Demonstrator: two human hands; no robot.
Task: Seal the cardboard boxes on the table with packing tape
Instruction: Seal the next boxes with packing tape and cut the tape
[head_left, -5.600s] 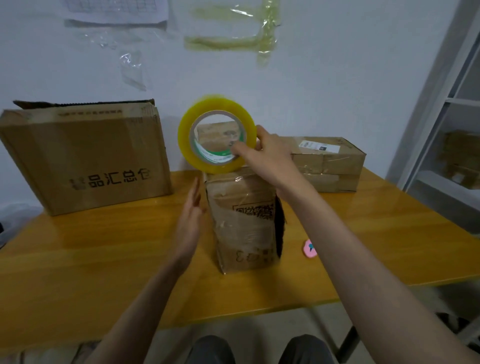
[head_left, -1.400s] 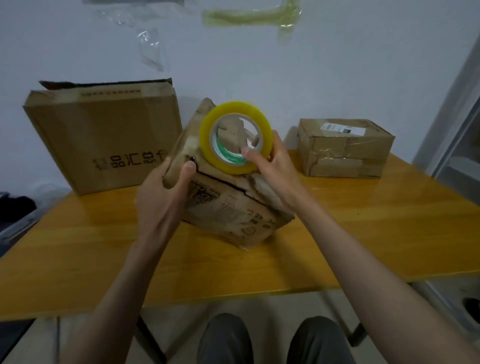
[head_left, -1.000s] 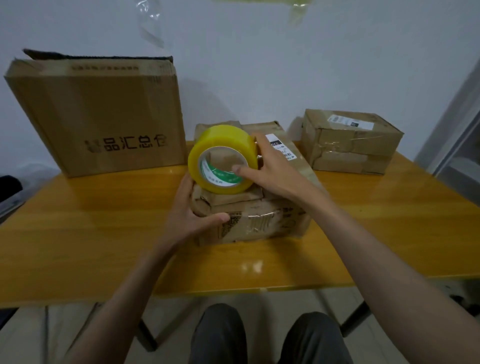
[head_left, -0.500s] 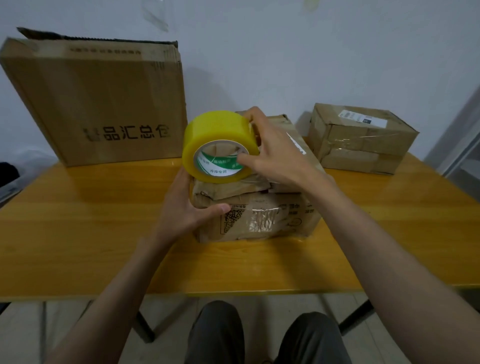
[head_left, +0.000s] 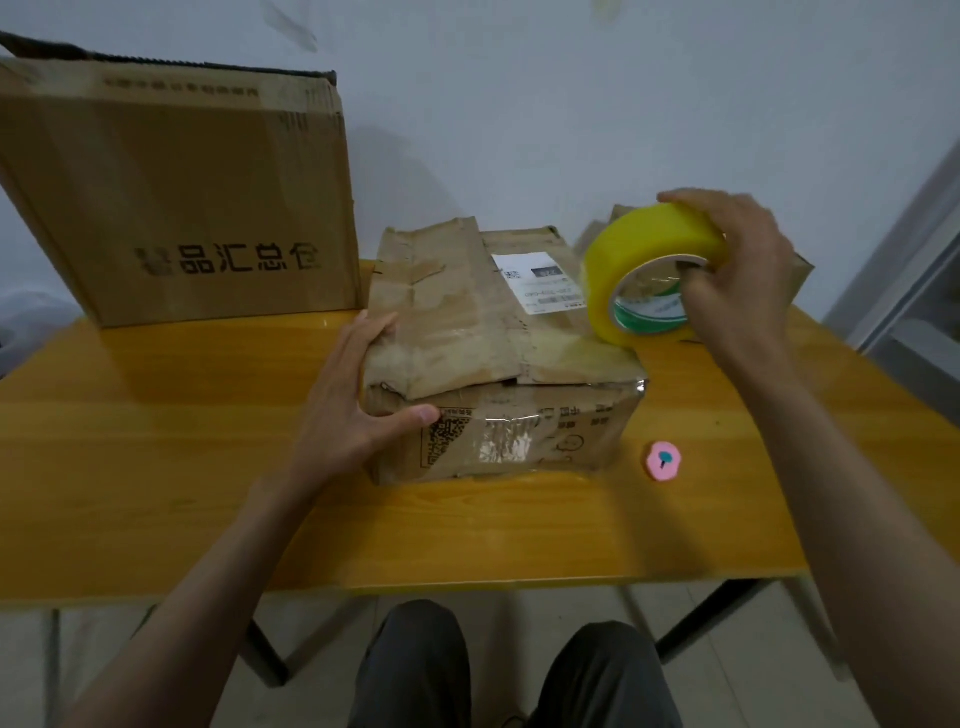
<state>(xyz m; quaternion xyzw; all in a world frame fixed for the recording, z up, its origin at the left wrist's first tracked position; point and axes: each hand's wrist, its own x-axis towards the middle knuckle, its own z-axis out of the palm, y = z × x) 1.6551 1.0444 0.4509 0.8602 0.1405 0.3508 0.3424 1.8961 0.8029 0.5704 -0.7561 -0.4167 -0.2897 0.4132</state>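
Half a second ago your right hand (head_left: 737, 270) held the tape roll (head_left: 649, 275) over the left end of the box (head_left: 498, 358), next to your left hand. Now the roll is at the box's right edge, in the center right of the frame, so it has crossed the top. A shiny strip seems to lie on the top behind the roll, but I cannot tell this for sure.

Your right hand grips the roll, with the thumb in its core and the fingers over its outside. Your left hand (head_left: 358, 410) clamps the box's near left corner, with the thumb on the front face and the fingers on the top.

The box lies flat at the center of the table (head_left: 156, 467), and its left top flap looks lifted. I judge that the tape now must go down the right side and be cut. The pink thing (head_left: 663, 461) at lower right may be a cutter.

The big box (head_left: 176, 192), at upper left, has its top open.
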